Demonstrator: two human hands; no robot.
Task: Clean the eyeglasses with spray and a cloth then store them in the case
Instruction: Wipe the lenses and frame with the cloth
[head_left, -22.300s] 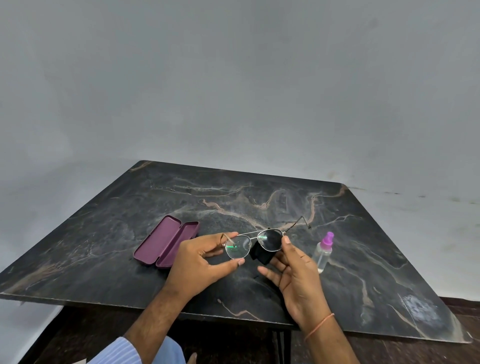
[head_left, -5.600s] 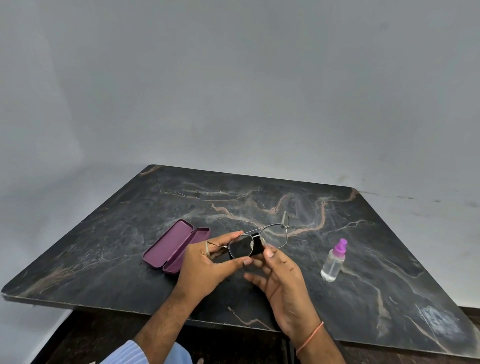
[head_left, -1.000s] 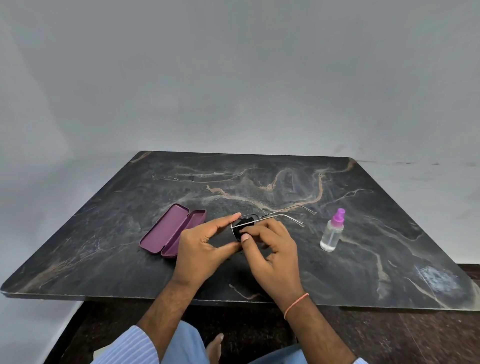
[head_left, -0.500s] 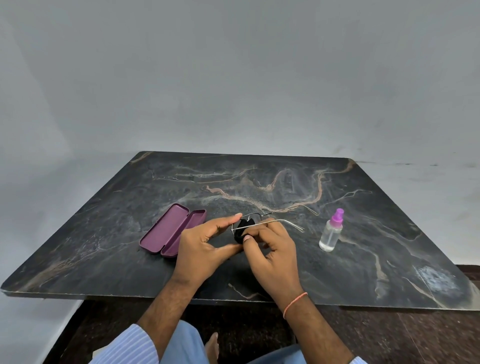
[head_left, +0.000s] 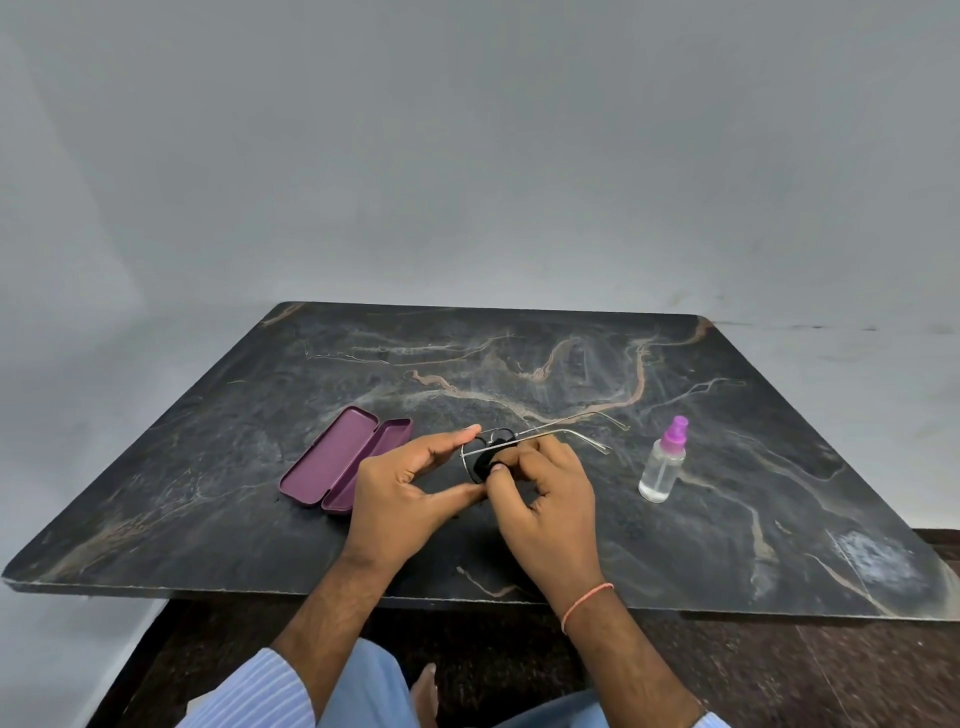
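Thin metal-framed eyeglasses (head_left: 566, 432) are held just above the dark marbled table (head_left: 519, 364), temples pointing right. My left hand (head_left: 410, 493) pinches the left lens rim between thumb and forefinger. My right hand (head_left: 545, 499) presses a small black cloth (head_left: 485, 462) against that lens; most of the cloth and lens is hidden by my fingers. A purple glasses case (head_left: 345, 460) lies open to the left of my hands. The clear spray bottle (head_left: 664, 462) with a purple cap stands upright to the right.
The table's near edge (head_left: 311, 592) runs just below my wrists. A grey wall rises behind the table. My blue-trousered knees (head_left: 363, 691) and a bare foot (head_left: 426, 696) show under the table edge.
Over the last second my right fingers have shifted slightly on the lens with the cloth, and the frame has tilted a little. Case and bottle have stayed put.
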